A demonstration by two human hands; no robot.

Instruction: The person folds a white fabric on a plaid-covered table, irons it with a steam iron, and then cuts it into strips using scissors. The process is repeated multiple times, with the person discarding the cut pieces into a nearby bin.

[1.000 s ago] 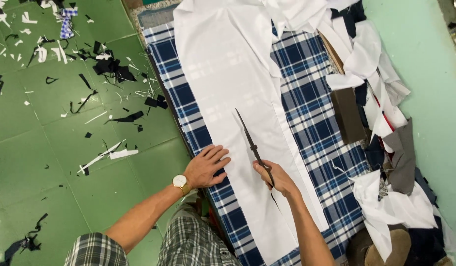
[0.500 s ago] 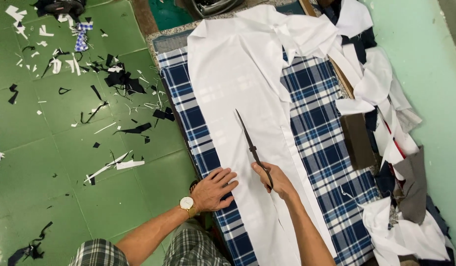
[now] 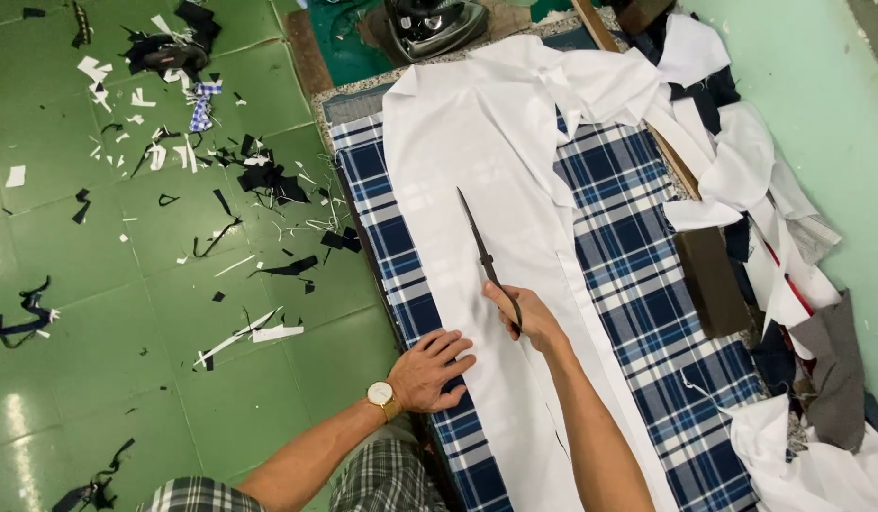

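Observation:
A long piece of white cloth (image 3: 477,152) lies spread over a blue plaid cloth (image 3: 638,284) on a narrow table. My right hand (image 3: 526,316) grips long dark scissors (image 3: 486,256) whose closed blades point away from me along the white cloth. My left hand (image 3: 434,368), with a watch on the wrist, lies flat with fingers spread on the near left edge of the white cloth, pressing it down just left of the scissors.
A dark iron (image 3: 437,24) stands at the far end of the table. White and dark fabric pieces (image 3: 780,218) pile along the right edge by the green wall. Fabric scraps (image 3: 221,180) litter the green tiled floor to the left.
The view has tilted so the table's far end and iron show. Both hands have stayed at the same spot on the cloth, with the scissors still pointing forward.

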